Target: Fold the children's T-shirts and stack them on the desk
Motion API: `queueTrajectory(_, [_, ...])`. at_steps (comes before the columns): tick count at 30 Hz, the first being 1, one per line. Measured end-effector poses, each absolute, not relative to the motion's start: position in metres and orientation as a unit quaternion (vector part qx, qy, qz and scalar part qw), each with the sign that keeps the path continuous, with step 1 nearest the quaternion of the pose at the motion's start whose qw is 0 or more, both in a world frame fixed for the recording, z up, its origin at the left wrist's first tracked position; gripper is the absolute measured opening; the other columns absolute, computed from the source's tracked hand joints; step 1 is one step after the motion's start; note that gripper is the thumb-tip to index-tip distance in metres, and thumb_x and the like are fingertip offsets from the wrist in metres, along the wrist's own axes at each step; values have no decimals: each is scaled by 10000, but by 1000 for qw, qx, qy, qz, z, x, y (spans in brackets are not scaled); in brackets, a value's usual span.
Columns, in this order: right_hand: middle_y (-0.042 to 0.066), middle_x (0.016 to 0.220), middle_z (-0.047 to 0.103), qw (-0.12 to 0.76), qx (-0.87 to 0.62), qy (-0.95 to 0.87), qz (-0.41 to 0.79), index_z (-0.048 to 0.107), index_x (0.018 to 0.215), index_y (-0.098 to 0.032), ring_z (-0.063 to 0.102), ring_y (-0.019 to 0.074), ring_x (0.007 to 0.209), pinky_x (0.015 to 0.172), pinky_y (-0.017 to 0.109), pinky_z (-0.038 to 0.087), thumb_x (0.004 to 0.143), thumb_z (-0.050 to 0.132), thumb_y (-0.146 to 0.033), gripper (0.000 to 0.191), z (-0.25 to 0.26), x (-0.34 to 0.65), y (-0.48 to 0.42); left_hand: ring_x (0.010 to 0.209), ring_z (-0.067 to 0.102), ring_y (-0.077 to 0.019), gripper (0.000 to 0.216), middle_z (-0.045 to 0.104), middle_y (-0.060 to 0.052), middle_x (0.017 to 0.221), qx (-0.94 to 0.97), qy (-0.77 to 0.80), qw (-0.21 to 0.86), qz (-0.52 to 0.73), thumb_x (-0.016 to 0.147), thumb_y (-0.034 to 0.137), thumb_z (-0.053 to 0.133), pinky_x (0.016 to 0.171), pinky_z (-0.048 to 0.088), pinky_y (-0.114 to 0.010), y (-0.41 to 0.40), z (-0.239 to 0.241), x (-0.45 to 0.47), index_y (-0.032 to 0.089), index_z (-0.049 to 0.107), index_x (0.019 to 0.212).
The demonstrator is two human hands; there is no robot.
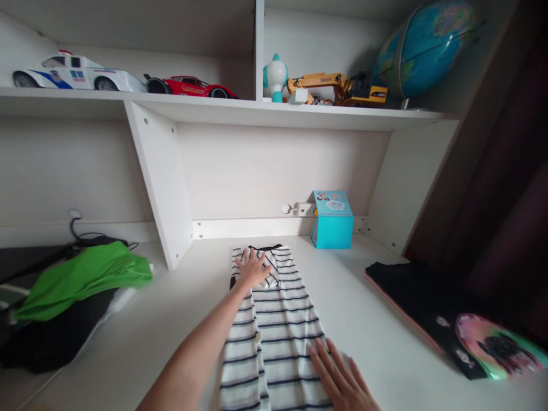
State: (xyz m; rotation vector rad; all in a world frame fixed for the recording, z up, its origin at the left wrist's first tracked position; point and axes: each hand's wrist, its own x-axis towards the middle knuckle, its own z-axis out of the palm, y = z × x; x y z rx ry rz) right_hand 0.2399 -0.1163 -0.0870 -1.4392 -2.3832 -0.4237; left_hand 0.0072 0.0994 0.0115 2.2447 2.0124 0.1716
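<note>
A white garment with dark stripes [278,319] lies folded lengthwise on the white desk [171,319], running from the near edge toward the back wall. My left hand [253,268] rests flat on its far end, fingers spread, holding nothing. My right hand [340,374] lies flat on the near right part of the garment, fingers stretched out and slightly apart.
A turquoise box [333,221] stands behind the garment by the wall. A black printed shirt [449,319] lies at the right. A green cloth [85,277] tops a dark pile at the left. Toy cars [77,73], a yellow excavator [338,88] and a globe [423,48] fill the upper shelf.
</note>
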Motion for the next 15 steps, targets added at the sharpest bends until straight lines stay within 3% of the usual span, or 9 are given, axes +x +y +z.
queueTrajectory(5, [40,1361,320,125,-442,-878,-133,-76,1381,-283,433,279,1169,810,413,509,860,365,-365,687,-76,252,-109,1336,8,-342,775,32,-164,1472,764,626,152,33,823,607,247,1010,185,-559,37,41,9,123,125,1416])
queueTrajectory(8, [63,1380,277,116,-443,-883,-101,-89,1378,-273,368,305,1206,851,455,475,840,400,-468,752,-71,255,-109,1338,7,-311,830,40,-165,1467,793,582,180,2,802,597,335,1049,187,-477,-19,70,3,81,115,1414])
queueTrajectory(12, [67,1403,226,117,-456,-881,-47,-96,1368,-294,298,325,1238,882,522,430,814,410,-553,793,-62,252,-116,1340,44,-255,797,61,-88,1466,812,547,203,23,810,630,313,1082,177,-392,-95,77,-14,139,149,1416])
queueTrajectory(15, [28,1404,245,128,-468,-874,-11,-64,1360,-343,304,300,1244,914,502,424,821,413,-540,746,-63,254,-124,1321,147,-284,759,116,-45,1448,834,526,158,44,785,566,460,1053,267,-433,-135,26,-33,264,144,1405])
